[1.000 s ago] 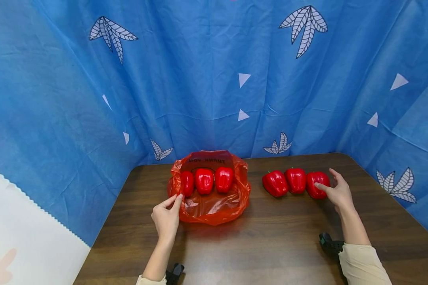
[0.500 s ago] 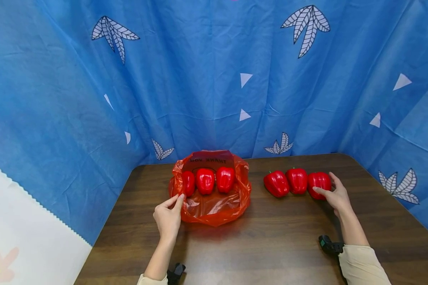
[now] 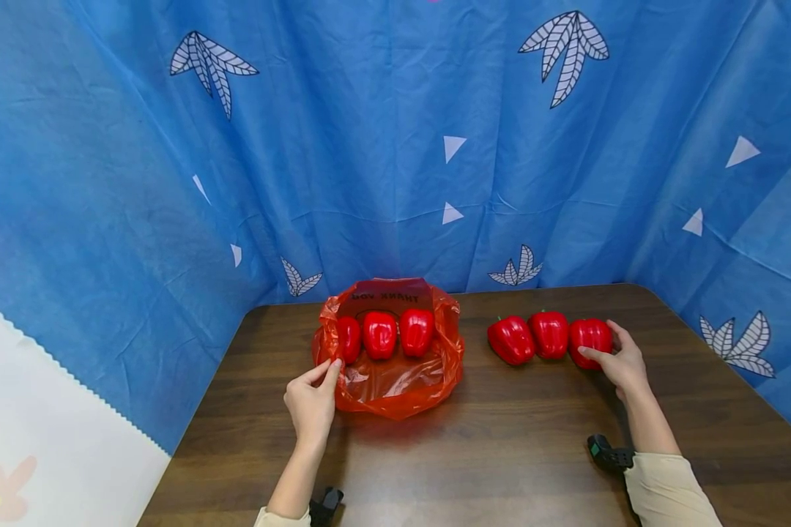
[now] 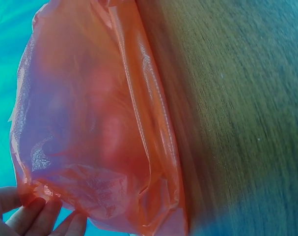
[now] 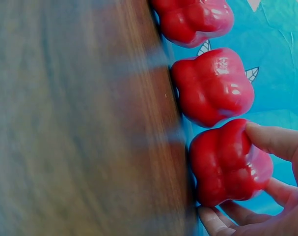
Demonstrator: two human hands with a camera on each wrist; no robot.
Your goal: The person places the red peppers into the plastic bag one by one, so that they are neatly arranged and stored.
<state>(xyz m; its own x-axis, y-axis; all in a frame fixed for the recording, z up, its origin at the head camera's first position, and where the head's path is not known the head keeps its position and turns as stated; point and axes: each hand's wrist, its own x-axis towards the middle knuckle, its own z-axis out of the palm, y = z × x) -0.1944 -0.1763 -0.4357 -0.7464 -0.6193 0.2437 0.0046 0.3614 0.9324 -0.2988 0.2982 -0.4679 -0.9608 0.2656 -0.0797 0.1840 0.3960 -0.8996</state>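
Note:
A red plastic bag (image 3: pixel 402 405) stands with its mouth wide, and three red bell peppers (image 3: pixel 379 335) lie in a row inside. My left hand (image 3: pixel 311 401) pinches the bag's left front rim between thumb and fingers; in the left wrist view, those fingertips (image 4: pixel 49 209) hold the thin film. Three more red bell peppers lie in a row to the right of the bag. Around the rightmost bell pepper (image 3: pixel 589 342) my right hand (image 3: pixel 626 367) has its thumb on the near side and fingers on the far side. The right wrist view shows this grip on the pepper (image 5: pixel 227 164) closely.
The left (image 3: pixel 510 340) and middle bell pepper (image 3: pixel 549 334) sit close beside the gripped one. Behind the wooden table (image 3: pixel 474 454) hangs a blue curtain (image 3: pixel 395 146). Both forearms carry black wrist devices (image 3: pixel 609 454).
My right hand's fingers have closed in around the rightmost bell pepper, which still lies in the row. The left hand keeps its pinch on the bag's rim.

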